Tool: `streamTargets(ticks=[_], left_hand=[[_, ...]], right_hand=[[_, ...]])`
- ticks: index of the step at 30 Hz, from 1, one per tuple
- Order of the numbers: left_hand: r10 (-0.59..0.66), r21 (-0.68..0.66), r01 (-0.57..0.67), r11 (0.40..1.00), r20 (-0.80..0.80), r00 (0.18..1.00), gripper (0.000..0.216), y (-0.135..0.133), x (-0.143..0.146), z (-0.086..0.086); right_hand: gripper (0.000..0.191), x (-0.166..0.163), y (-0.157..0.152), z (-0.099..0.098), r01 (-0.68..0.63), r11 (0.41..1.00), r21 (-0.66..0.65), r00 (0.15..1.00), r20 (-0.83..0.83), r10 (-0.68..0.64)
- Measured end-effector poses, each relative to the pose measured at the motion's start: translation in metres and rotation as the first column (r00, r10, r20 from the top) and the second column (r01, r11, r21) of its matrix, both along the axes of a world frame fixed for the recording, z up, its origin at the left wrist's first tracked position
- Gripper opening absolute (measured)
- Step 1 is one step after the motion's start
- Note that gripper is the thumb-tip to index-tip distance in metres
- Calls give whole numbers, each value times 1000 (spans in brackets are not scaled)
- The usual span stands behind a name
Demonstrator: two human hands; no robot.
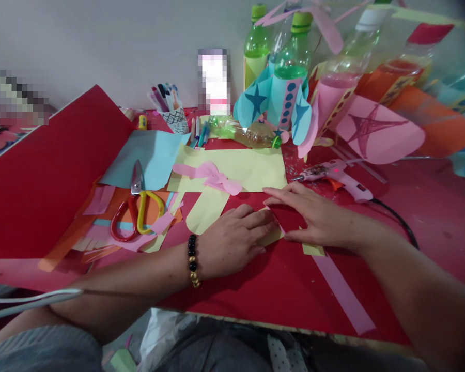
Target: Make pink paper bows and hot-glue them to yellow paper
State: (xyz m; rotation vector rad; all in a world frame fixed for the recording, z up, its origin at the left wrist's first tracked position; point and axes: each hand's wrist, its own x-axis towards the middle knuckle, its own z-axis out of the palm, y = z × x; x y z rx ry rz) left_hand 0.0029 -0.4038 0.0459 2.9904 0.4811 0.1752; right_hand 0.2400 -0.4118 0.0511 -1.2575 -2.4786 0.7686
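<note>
My left hand (pixel 232 240), with a beaded bracelet on its wrist, lies palm down with bent fingers close together. It presses a small yellow paper piece (pixel 272 236) with a pink edge against the red table; part of that piece is hidden. Facing it, my right hand (pixel 313 212) has thumb and fingers apart, near the pink edge, gripping nothing visible. Below the right hand lie a yellow scrap (pixel 313 250) and a long pink paper strip (pixel 344 294). Beyond both hands are a rounded yellow piece (pixel 206 211), a pink paper bow (pixel 211 175) and a yellow sheet (pixel 256 163).
A glue gun (pixel 339 175) with a black cord rests at right. Scissors (pixel 135 206) lie on paper scraps at left, near a blue sheet (pixel 149 155). Paper-decorated bottles (pixel 290 88) stand behind, with a bottle on its side (pixel 251 133) and a pen cup (pixel 175 121).
</note>
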Motion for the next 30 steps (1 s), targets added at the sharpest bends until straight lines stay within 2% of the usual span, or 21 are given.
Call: streamTargets(ticks=[25,30], left_hand=[[10,5,-10,1000,-12,1000,38,-1,0,1],[11,-15,-11,1000,-13,1000,38,-1,0,2]], right_hand=[[86,0,-2,1,11,1000,-13,1000,-8,-11],[80,7,-4,5,26,1000,-12,999,-45,-27]])
